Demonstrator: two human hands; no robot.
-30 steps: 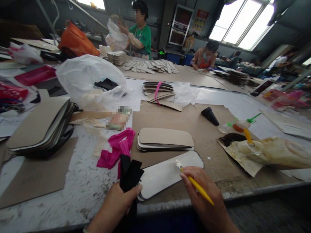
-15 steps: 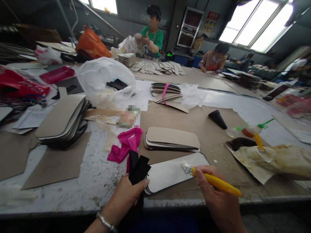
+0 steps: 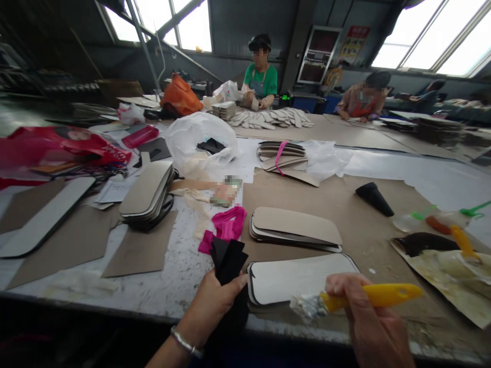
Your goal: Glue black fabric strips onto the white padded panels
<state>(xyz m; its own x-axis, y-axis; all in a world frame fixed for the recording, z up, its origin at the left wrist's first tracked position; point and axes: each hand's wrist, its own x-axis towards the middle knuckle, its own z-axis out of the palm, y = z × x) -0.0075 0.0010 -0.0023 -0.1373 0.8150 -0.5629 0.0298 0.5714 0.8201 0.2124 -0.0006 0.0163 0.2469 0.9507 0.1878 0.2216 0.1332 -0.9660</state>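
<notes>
My right hand (image 3: 374,322) is closed around a yellow-handled brush (image 3: 368,296), whose whitish bristles hang just off the near edge of a white, rounded flat piece (image 3: 299,278) lying on the table. My left hand (image 3: 215,304) is closed on a bunch of black strips (image 3: 228,258) that stand up beside the left end of that white piece. Just behind the white piece lies a small stack of beige rounded pieces (image 3: 295,230).
A pink rag (image 3: 226,227), a taller stack of pieces (image 3: 148,197), a white plastic bag (image 3: 201,138), a black cone (image 3: 374,198) and a glue-smeared sheet (image 3: 452,271) lie around. Two other people work at the far end of the table (image 3: 383,153).
The view has swung left and up. My right hand has drawn the brush back off the white piece toward the table's near edge. My left hand still grips the black strips.
</notes>
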